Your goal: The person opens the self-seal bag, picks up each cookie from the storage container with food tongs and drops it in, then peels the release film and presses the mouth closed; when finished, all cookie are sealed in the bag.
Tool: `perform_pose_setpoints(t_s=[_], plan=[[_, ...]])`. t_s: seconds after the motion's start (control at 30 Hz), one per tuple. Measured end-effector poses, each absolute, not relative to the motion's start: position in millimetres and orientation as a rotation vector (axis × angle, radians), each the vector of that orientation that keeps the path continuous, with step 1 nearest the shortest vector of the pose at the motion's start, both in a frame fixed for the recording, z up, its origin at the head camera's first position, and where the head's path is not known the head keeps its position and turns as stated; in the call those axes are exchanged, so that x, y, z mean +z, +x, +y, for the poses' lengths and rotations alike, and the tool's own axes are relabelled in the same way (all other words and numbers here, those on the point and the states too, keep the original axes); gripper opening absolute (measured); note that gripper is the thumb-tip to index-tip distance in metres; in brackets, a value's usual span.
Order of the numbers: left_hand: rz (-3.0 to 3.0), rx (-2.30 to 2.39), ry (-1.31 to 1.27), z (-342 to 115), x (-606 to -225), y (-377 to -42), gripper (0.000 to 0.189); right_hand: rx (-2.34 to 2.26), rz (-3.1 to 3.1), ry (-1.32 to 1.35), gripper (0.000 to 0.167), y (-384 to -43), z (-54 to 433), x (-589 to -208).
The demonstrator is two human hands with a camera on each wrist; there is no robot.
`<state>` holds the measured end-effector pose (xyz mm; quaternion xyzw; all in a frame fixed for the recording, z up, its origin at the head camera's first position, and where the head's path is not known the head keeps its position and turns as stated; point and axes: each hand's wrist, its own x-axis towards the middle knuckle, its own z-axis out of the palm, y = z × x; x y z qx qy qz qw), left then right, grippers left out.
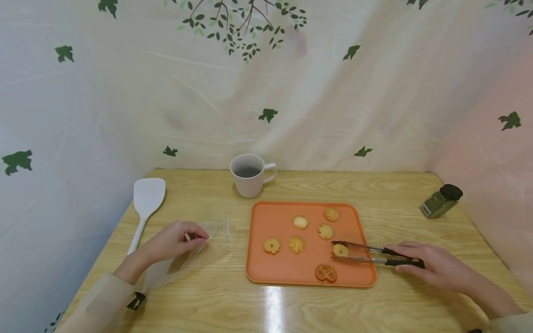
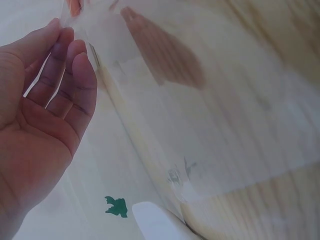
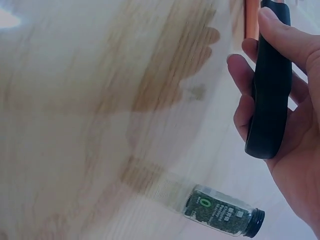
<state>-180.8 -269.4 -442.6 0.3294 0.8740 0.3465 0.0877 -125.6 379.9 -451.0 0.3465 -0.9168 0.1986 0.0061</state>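
My left hand (image 1: 176, 240) pinches the edge of a clear plastic bag (image 1: 195, 259) left of the tray; the left wrist view shows thumb and index finger meeting on the film (image 2: 150, 120). My right hand (image 1: 433, 266) holds black-handled metal tongs (image 1: 374, 261), and in the right wrist view one black handle (image 3: 270, 85) lies in the grip. The tongs' tips stand on either side of a flower-shaped cookie (image 1: 340, 250) on the orange tray (image 1: 258, 273); whether they squeeze it I cannot tell. Several other cookies lie on the tray, among them a pretzel-shaped one (image 1: 325, 273).
A white mug (image 1: 248, 185) stands behind the tray. At the left edge of the wooden table (image 1: 316, 307) lies a white spatula (image 1: 148, 196). A spice jar (image 1: 441, 201) with a black lid lies tilted at the right. A leaf-printed curtain (image 1: 208, 111) surrounds the table.
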Motion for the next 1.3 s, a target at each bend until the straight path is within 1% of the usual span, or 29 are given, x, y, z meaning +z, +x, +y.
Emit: perform_pose_setpoints(t_s=[0.2,0.43,0.63,0.93,1.3], plan=[[2.604,1.012,0.951,-269.5,-442.6,-181.9,0.010,0.519,-2.859,1.010,0.052,-122.2,388.1,-447.5],[2.609,1.013,0.975,-270.3,-443.0,-182.2,0.010,0.534,-2.816,1.057,0.051,-122.5,389.5,-445.9],[2.623,1.006,0.996,-270.3,-445.6,-182.1,0.009,0.496,-2.826,1.026,0.051,-122.4,388.7,-445.8],[2.616,1.005,0.950,-268.4,-444.8,-181.2,0.010,0.431,-2.846,0.957,0.053,-120.8,400.9,-438.6],[2.624,1.003,0.978,-268.3,-443.7,-179.8,0.008,0.385,-2.785,0.989,0.054,-120.1,396.7,-438.5]])
